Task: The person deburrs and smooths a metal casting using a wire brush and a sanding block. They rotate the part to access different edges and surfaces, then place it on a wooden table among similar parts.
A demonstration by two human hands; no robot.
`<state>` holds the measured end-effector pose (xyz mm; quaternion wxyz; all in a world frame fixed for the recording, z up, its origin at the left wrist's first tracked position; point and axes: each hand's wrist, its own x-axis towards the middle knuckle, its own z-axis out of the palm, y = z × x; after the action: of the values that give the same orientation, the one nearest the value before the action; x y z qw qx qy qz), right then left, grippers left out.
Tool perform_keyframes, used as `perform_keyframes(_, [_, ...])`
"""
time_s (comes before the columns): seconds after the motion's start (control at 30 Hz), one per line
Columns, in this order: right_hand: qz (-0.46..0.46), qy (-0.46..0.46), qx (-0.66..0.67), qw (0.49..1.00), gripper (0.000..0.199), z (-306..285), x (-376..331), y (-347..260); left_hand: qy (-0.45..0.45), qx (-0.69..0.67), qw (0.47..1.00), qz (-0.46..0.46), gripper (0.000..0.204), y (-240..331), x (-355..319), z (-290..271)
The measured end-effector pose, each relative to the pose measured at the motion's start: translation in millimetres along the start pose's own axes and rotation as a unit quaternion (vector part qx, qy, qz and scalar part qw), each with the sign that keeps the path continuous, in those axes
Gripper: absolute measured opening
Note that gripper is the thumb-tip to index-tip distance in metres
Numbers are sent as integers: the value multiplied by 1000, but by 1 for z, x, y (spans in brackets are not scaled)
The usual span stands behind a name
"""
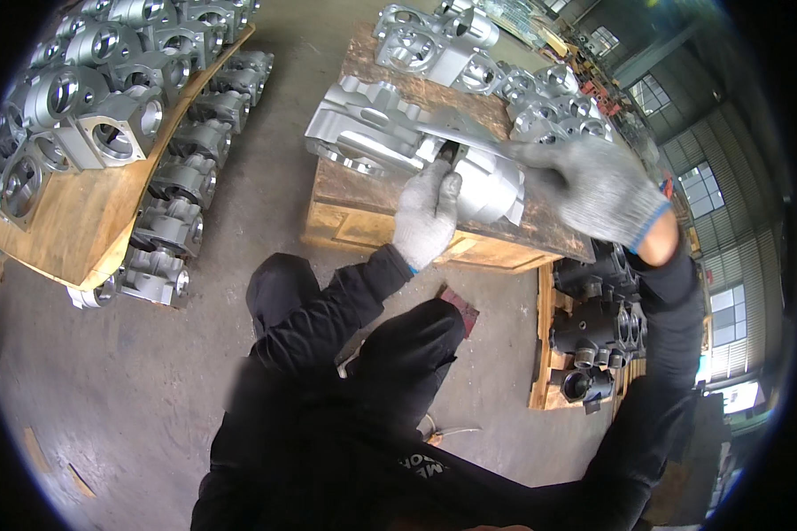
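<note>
A silver metal casting [363,133] with round bores and flanges lies on a wooden crate-like bench [336,190] in front of me. My left hand [426,219], in a grey knitted glove, is closed on the casting's near side, thumb up beside a dark opening. From the right, my gloved right hand [607,190] grips a flat grey file [465,131]; its handle end is hidden in my fingers. The file's blade lies across the upper side of the casting, slightly blurred, and reaches past the opening toward the left.
More silver castings [416,49] stand at the bench's far end. On the left, several castings crowd a wooden board [80,208], with others stacked under it. Black castings [584,332] sit on a pallet at the right. A reddish piece [460,311] lies on the floor by my knee.
</note>
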<state>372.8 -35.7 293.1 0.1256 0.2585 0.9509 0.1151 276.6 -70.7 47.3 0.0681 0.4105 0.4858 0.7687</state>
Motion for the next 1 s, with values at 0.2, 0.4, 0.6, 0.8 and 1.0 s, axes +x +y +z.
perform_keyframes(0.2, [-57,43,-6,997,32,-4,24,2,-18,-1,1000,-1,43,1,22,6])
perform_keyframes(0.4, [-86,59,47,993,40,-4,43,19,-39,42,997,-44,40,3,50,8])
perform_keyframes(0.6, [-3,103,-176,979,44,0,67,38,-139,148,975,-96,42,-20,101,10])
perform_keyframes(0.8, [-54,168,-133,975,31,8,103,47,-115,111,983,-89,39,-37,138,28])
perform_keyframes(1.0, [-102,93,-65,988,37,-10,122,52,-95,134,984,-70,34,-45,146,36])
